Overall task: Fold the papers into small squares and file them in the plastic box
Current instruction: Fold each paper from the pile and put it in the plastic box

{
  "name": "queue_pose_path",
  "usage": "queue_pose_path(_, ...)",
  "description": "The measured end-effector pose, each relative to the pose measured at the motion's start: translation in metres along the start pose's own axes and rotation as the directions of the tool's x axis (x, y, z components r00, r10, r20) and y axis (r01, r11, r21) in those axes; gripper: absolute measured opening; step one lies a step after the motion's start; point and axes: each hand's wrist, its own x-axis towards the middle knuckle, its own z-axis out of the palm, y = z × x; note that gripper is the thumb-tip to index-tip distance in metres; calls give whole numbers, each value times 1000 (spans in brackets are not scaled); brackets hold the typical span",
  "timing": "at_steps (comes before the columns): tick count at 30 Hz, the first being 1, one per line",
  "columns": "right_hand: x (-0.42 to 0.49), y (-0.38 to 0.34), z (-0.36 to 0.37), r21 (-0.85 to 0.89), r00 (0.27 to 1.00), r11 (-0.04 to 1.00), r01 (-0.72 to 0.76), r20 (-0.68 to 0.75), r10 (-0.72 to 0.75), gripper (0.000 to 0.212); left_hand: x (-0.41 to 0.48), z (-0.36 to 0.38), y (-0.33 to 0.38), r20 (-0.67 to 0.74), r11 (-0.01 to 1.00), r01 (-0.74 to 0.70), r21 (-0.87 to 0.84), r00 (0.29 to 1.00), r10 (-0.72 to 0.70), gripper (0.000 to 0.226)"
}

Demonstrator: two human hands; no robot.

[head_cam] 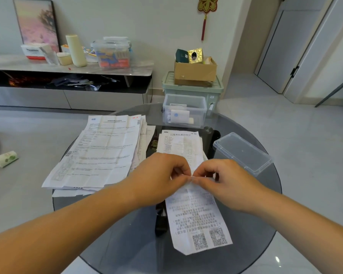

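Printed slip (198, 218) hangs below our hands, far edge pinched by left hand (158, 177) and right hand (226, 180), both closed on it. We align corners before creasing. Plastic box (184, 111) beyond hands on desk (246, 224).

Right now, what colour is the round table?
Dark smoky grey glass, seen best in the head view.

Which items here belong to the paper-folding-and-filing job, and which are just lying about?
Job:
- narrow leaflet, pinched at its far edge by left hand and right hand
- unfolded paper stack
- second leaflet
- clear plastic box
- its lid

Lying about:
- cardboard box on green bin
- roll on floor
- sideboard clutter
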Motion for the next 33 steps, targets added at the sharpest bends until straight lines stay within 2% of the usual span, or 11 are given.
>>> queue_pose_path(3, 26, -6, -21, -84, 996, 995, 57, -63, -62, 13, 25, -21, -1, -63, 994, -46, 103, 997, 52, 6)
queue_pose_path(6, 66, -7, -44, -88, 988, 995, 48, -140, -60, 12, 66, -41, -12, -130, 982, -66, 178, 987, 90, 12)
queue_pose_path(9, 120, 1, -67, -76, 954, 996, 42, -294, -63, 8, 113, -64, -32, -177, 972, 4, 237, 983, 39, 44)
queue_pose_path(11, 157, 11, -79, -44, 908, 998, 41, -415, -56, 9, 142, -75, -48, -149, 911, 42, 410, 989, 22, 64)
queue_pose_path(14, 212, 27, -89, -43, 867, 999, 20, -497, -39, 13, 182, -77, -71, -36, 797, -4, 605, 999, 31, 76)
queue_pose_path(18, 261, 44, -83, -72, 881, 997, -25, -474, -12, 13, 210, -65, -87, 116, 670, -129, 731, 991, 65, 80)
queue_pose_path(20, 276, 50, -80, -120, 892, 992, -41, -453, -18, 13, 219, -62, -94, 155, 649, -157, 744, 986, 61, 81)
queue_pose_path(25, 288, 57, -75, -244, 904, 967, -73, -426, -39, 16, 232, -58, -104, 200, 645, -196, 738, 977, 68, 74)
queue_pose_path(33, 291, 64, -69, -223, 906, 968, -112, -422, 8, 11, 239, -60, -107, 223, 691, -229, 686, 970, 100, 66)
